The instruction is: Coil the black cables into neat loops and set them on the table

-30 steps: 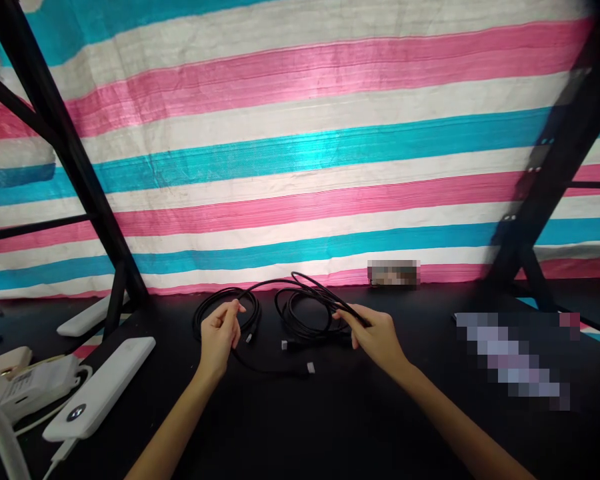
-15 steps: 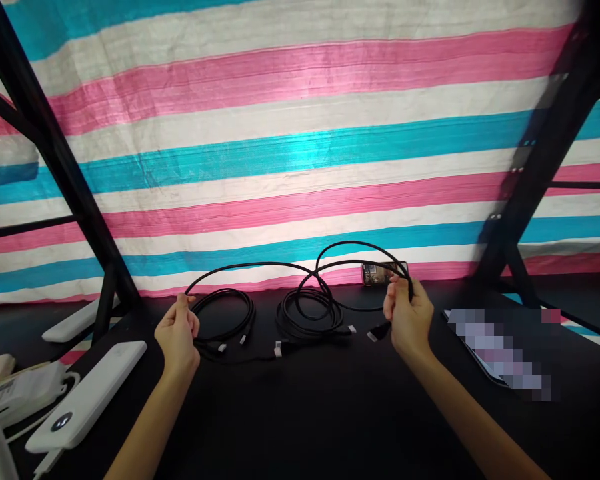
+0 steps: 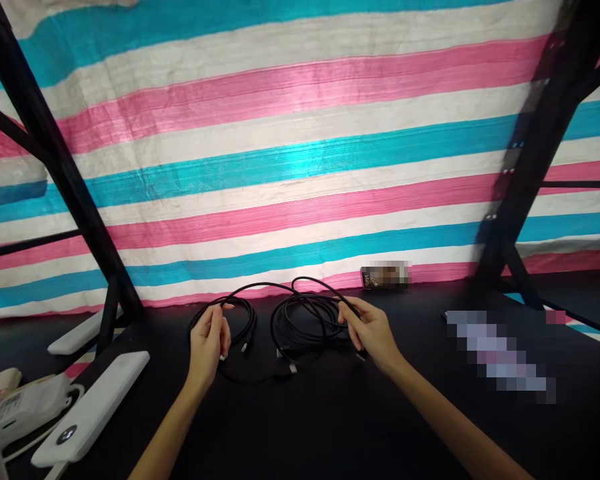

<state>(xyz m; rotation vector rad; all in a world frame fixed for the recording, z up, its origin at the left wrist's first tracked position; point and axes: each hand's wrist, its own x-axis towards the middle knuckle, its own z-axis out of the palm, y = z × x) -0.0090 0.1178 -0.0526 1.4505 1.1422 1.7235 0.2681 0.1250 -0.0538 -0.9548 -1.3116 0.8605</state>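
Observation:
A black cable [image 3: 260, 285] arches between my two hands, looping once near the right one. My left hand [image 3: 211, 333] pinches it on one side, in front of a coiled black cable [image 3: 253, 317] lying on the table. Its gathered loop is gripped by my right hand [image 3: 370, 330], with a plug end [image 3: 361, 355] poking out below the fingers. Between the hands rests another coiled black cable [image 3: 280, 320], partly behind the held loop. Pale metal connector tips [image 3: 293, 368] show at the front of the coils.
On the left are a white power bank [image 3: 93, 413], a white adapter [image 3: 30, 407] with a cord and another white slab [image 3: 80, 331]. A blurred flat item [image 3: 500, 357] lies right; a small box-like item [image 3: 380, 277] sits at the back. Black frame legs [image 3: 75, 180] stand before a striped sheet [image 3: 300, 153].
Both hands have moved inward and lower, closer together. The held cable's arch has dropped and its loop now hangs over the middle coil.

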